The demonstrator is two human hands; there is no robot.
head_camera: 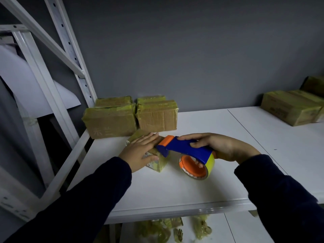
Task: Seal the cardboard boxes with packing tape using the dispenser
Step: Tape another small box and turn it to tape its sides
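**Small box held down, tape dispenser at its top edge**

The left hand (140,151) lies flat on the small box (157,164), fingers straight and pressing, not curled round it. The box sits on the white shelf (175,190). The right hand (219,148) grips the blue body of the tape dispenser (185,149), fingers wrapped round it. The orange head is just beside the left fingertips; contact with the box cannot be told. The tape roll (210,161) hangs at 3 o'clock of the box. Taped boxes (112,121) stand at 12 o'clock – further boxes (289,109) at 2 o'clock, well apart.
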